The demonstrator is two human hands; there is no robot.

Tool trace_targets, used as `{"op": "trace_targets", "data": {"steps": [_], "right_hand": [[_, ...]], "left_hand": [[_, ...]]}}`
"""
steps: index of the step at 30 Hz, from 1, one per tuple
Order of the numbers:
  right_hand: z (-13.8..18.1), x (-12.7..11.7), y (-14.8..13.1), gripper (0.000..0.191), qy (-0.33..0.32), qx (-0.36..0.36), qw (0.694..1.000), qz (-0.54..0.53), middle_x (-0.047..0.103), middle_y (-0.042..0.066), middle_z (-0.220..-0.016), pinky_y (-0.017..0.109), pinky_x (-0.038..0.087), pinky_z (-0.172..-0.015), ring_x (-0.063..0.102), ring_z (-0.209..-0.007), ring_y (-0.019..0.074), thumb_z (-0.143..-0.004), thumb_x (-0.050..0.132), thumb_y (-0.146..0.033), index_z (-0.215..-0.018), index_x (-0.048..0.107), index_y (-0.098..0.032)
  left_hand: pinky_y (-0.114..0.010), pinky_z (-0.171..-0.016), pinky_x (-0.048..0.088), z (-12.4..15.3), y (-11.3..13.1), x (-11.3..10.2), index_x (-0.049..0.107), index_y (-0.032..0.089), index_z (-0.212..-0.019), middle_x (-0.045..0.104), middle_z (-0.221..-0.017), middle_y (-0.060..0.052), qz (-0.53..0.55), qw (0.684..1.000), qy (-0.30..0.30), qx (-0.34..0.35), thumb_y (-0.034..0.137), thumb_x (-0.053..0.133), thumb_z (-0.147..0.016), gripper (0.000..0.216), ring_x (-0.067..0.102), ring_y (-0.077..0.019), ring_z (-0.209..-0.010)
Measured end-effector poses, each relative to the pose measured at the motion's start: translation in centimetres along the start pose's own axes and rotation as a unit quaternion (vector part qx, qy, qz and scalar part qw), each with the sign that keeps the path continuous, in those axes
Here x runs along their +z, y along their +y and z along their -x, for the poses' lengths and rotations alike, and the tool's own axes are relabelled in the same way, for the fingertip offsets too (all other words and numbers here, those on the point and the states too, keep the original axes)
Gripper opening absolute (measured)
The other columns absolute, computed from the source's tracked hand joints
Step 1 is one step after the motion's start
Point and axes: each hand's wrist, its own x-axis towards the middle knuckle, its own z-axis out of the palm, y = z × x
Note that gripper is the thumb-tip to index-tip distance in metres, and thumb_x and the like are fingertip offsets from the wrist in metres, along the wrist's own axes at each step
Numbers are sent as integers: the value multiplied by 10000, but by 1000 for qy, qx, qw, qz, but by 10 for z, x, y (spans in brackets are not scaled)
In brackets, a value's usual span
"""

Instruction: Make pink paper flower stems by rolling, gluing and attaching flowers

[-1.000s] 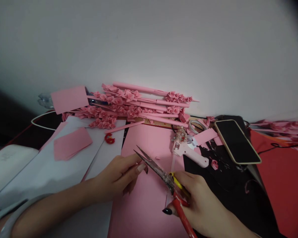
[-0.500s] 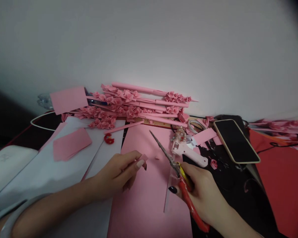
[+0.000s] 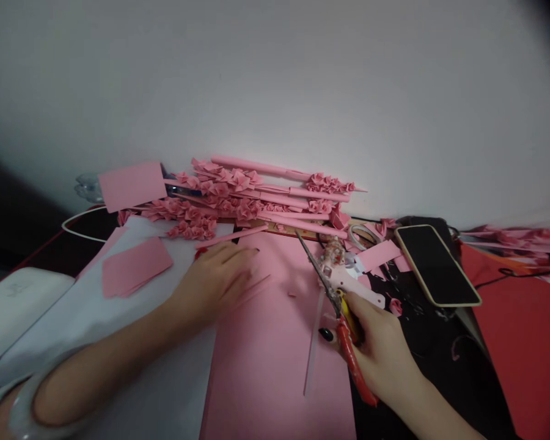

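My left hand (image 3: pixel 215 281), somewhat blurred, is palm down with its fingers stretched forward over the left edge of the pink paper sheet (image 3: pixel 275 379). A thin pink paper strip (image 3: pixel 254 288) shows beside its fingers; I cannot tell whether they touch. Under its far side, a red object (image 3: pixel 201 252) is mostly covered. My right hand (image 3: pixel 385 348) grips scissors (image 3: pixel 323 278) with red and yellow handles, their stained blades pointing up and left. A pale glue gun (image 3: pixel 355 287) lies behind them, and a clear glue stick (image 3: pixel 314 351) rests on the sheet. A tiny pink scrap (image 3: pixel 292 294) lies nearby.
Pink paper flower stems (image 3: pixel 238 195) are piled along the wall. At left are cut pink cards (image 3: pixel 137 266), white sheets (image 3: pixel 165 391) and a white box-like object (image 3: pixel 22 311). A phone (image 3: pixel 437 266), a tape roll (image 3: pixel 365 235) and red paper (image 3: pixel 522 330) lie at right.
My left hand has moved forward and left, its pinch on a small pink paper piece loosened and its fingers extended. The scissors have shifted slightly right, still in my right hand.
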Motion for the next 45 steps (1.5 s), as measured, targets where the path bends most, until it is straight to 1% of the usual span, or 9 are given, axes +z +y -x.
{"op": "trace_targets", "data": {"steps": [3, 8, 15, 20, 24, 30, 33, 37, 45], "right_hand": [[-1, 0, 0, 237, -4, 6, 1000, 2, 389, -54, -525, 216, 306, -429, 354, -455, 107, -772, 537, -283, -650, 339, -237], [-1, 1, -1, 220, -1, 7, 1000, -1, 401, -46, -540, 225, 315, -450, 364, -481, 117, -771, 530, -276, -653, 349, -235], [-1, 1, -2, 264, 44, 7, 999, -11, 347, -66, -522, 223, 279, -424, 324, -452, 107, -770, 539, -288, -643, 312, -245], [0, -1, 0, 213, 50, 43, 997, -50, 452, -39, -619, 237, 358, -456, 395, -505, 123, -757, 553, -310, -761, 352, -239], [1, 0, 3, 256, 30, 60, 996, -60, 495, -17, -709, 260, 389, -490, 435, -555, 141, -752, 569, -341, -855, 361, -234], [-1, 2, 0, 278, 13, 46, 999, -16, 432, -43, -648, 245, 316, -485, 372, -539, 132, -727, 610, -342, -754, 353, -239], [-1, 5, 0, 279, -8, 52, 998, -19, 427, -42, -642, 248, 306, -505, 368, -549, 134, -752, 609, -346, -730, 353, -236], [0, 8, -1, 289, -47, 61, 996, -49, 428, -40, -646, 247, 292, -509, 375, -563, 135, -756, 628, -350, -730, 366, -230], [2, 7, -5, 296, -97, 49, 989, -101, 448, -37, -663, 240, 304, -502, 398, -578, 130, -694, 680, -299, -762, 403, -220]], "left_hand": [[-428, -1036, 337, -9, -21, 4, 505, 118, -1247, 555, -1290, -140, -31, 998, 47, -38, 180, 340, -945, 349, 468, -290, -1217], [-449, -961, 374, -12, -42, 9, 491, 145, -1272, 596, -1212, -117, -62, 996, -3, -60, 96, 323, -915, 397, 500, -306, -1153], [-412, -973, 383, -13, -32, 1, 532, 129, -1202, 561, -1176, -115, -38, 998, 21, -48, 68, 316, -913, 366, 505, -268, -1107], [-343, -958, 404, -11, -20, -7, 430, 148, -1270, 580, -1151, -73, 47, 996, 70, -20, 158, 288, -963, 338, 531, -209, -1083], [-269, -782, 442, -7, -7, -16, 464, 198, -1224, 612, -1026, -26, 105, 989, 89, -49, 224, 281, -969, 315, 582, -169, -897], [-227, -522, 306, -2, 8, -29, 533, 191, -960, 400, -606, 56, 231, 969, -4, -83, 338, 324, -962, 255, 383, -114, -532], [-224, -473, 271, 2, 12, -30, 460, 198, -760, 368, -564, 62, 291, 949, -51, -109, 401, 330, -964, 316, 328, -100, -485], [-222, -457, 274, 7, 18, -29, 480, 194, -759, 390, -559, 57, 351, 922, -111, -120, 406, 312, -973, 345, 336, -96, -478], [-227, -476, 268, 7, 28, -23, 382, 204, -703, 362, -576, 57, 377, 913, -127, -90, 364, 287, -979, 333, 317, -100, -498]]}}
